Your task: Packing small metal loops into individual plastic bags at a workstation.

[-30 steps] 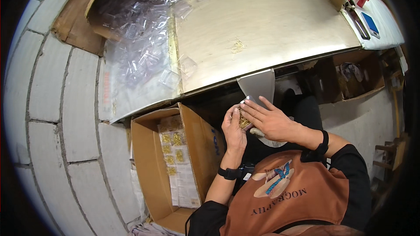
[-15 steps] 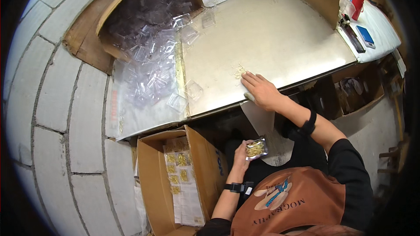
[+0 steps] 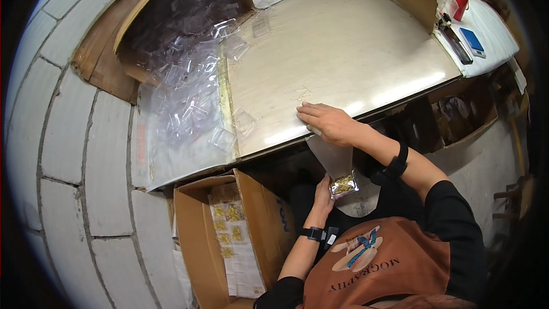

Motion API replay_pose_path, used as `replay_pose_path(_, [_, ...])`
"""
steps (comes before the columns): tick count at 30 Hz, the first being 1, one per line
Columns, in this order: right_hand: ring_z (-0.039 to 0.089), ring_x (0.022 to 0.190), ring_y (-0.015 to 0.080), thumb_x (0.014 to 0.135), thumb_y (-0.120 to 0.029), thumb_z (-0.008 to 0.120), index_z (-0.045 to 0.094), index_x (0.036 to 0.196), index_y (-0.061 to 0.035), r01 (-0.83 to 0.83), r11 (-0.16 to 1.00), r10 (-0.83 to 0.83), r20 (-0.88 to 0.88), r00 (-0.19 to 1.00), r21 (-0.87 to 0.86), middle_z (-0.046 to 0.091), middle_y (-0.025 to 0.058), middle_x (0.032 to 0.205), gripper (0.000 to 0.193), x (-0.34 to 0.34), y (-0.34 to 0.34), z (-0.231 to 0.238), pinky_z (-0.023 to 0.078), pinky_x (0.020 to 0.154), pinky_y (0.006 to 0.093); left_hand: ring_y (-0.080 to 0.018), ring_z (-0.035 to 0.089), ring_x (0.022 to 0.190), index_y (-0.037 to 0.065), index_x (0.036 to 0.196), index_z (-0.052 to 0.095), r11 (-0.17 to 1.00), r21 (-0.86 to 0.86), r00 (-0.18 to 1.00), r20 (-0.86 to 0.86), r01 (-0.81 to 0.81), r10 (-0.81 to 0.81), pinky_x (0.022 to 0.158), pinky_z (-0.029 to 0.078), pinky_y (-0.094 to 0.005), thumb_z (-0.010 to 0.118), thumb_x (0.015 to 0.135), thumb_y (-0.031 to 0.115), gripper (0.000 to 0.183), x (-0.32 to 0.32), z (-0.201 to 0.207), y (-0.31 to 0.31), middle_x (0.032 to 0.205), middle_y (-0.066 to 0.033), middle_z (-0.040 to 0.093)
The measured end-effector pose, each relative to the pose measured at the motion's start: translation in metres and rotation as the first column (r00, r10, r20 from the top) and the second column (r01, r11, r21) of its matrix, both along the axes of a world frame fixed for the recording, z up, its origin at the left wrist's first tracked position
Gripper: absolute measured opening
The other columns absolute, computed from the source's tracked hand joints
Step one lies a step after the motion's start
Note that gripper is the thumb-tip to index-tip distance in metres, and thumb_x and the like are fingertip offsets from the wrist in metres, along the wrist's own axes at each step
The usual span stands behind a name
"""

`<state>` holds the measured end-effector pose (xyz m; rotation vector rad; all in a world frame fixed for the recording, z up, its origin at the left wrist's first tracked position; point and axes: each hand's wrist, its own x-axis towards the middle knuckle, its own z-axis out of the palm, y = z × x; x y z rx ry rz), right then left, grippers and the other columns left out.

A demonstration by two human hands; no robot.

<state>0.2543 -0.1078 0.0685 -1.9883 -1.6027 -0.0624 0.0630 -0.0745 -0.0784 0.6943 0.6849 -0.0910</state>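
My right hand (image 3: 327,122) lies at the front edge of the worktable (image 3: 343,46), its fingers stretched out and close together, palm down. A pale covering shows on its thumb. Just beyond the fingertips a few thin gold-coloured pins (image 3: 303,92) are scattered on the tabletop. Below the edge hangs a pale, translucent chute (image 3: 331,157) that narrows downward. My left hand (image 3: 323,194) grips a small clear plastic box (image 3: 343,185) from its left side, right under the chute's lower end. Gold-coloured pieces fill much of the box; their exact shape is too small to tell.
Clear plastic cases (image 3: 189,88) are heaped at the table's left, spilling from a bin. A cardboard box (image 3: 251,234) by my left arm holds several filled clear packs (image 3: 220,225). At the far right are a blue scale (image 3: 472,42) and a red bottle (image 3: 461,3).
My right hand has slid left and slightly nearer the edge, and fewer pins lie before it. My left hand has raised the plastic box rightward to the chute's lower end.
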Motion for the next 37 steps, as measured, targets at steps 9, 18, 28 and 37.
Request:
replay_pose_path(9, [0.050,0.118,0.0318,0.080,0.006,0.046,0.056,0.119,-0.0037,0.109,0.989,-0.047,-0.472,0.880,0.104,0.054,0.0150,0.126,0.042,-0.002,-0.046,0.017,0.041,0.100,0.0363,-0.0273,0.067,0.089,0.000,0.121,0.046,1.000,-0.011,1.000,0.019,-0.023,0.023,0.066,0.059,-0.0374,0.031,0.100,0.029,0.039,0.001,0.001,0.001,0.108,-0.0165,0.062])
replay_pose_path(18, [0.041,0.128,0.0313,0.071,0.008,0.051,0.053,0.119,0.0020,0.012,1.000,-0.012,0.018,1.000,0.028,0.049,0.0148,0.132,0.049,-0.015,-0.045,-0.001,0.038,0.104,0.0399,-0.0273,0.068,0.083,-0.001,0.120,0.046,0.997,-0.046,0.997,0.048,-0.057,0.059,0.061,0.059,-0.0359,0.030,0.100,0.027,0.038,0.012,-0.001,-0.005,0.105,-0.0173,0.062])
replay_pose_path(28, [0.056,0.109,0.0331,0.063,0.012,0.052,0.059,0.109,-0.0002,0.048,0.996,-0.073,-0.361,0.930,-0.079,0.059,0.0167,0.116,0.048,-0.075,-0.137,-0.026,0.048,0.090,0.0386,-0.0230,0.066,0.089,0.002,0.117,0.048,0.998,-0.069,0.995,0.099,0.008,-0.001,0.071,0.058,-0.0383,0.035,0.100,0.035,0.040,-0.014,-0.005,-0.004,0.104,-0.0109,0.063])
replay_pose_path(37, [0.051,0.118,0.0307,0.063,0.008,0.057,0.054,0.119,-0.0020,-0.044,0.997,0.030,-0.198,0.980,-0.064,0.055,0.0185,0.122,0.056,-0.120,-0.139,-0.043,0.043,0.098,0.0389,-0.0200,0.067,0.083,0.008,0.110,0.055,0.987,0.152,0.999,0.000,0.048,-0.049,0.064,0.058,-0.0331,0.057,0.091,0.030,0.029,-0.053,0.024,-0.004,0.097,-0.0064,0.063])
